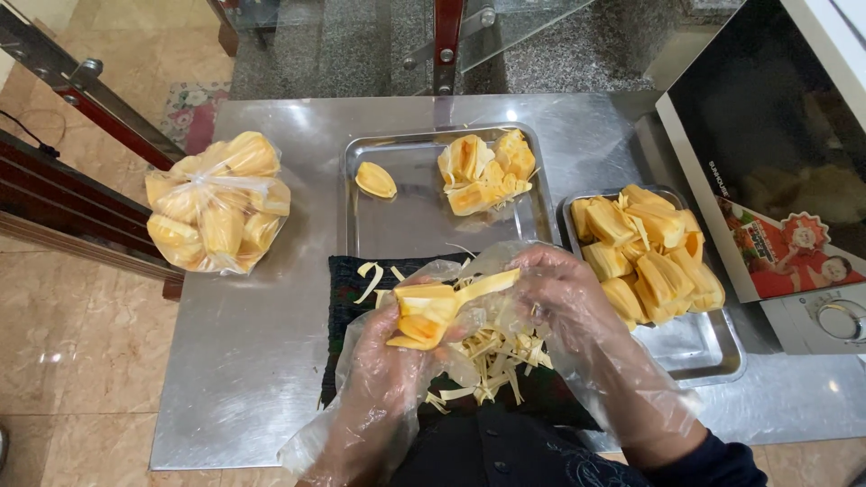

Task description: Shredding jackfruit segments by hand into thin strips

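- A steel table (262, 343) carries everything.
- On it lie a bag of fruit (216, 203), a flat tray (415, 216), a deeper tray (695, 347), a dark cloth (347, 298) and a microwave (767, 153).

There are two metal trays (424, 221) (699, 347), one plastic bag (216, 203) of jackfruit pieces at nine o'clock, one microwave (776, 162) at three o'clock, and two gloved hands (388, 361) (577, 307).

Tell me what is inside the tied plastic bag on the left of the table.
The clear plastic bag holds yellow jackfruit pods packed against its wall. Pods deeper inside or underneath are covered by the outer ones, so their number cannot be told.
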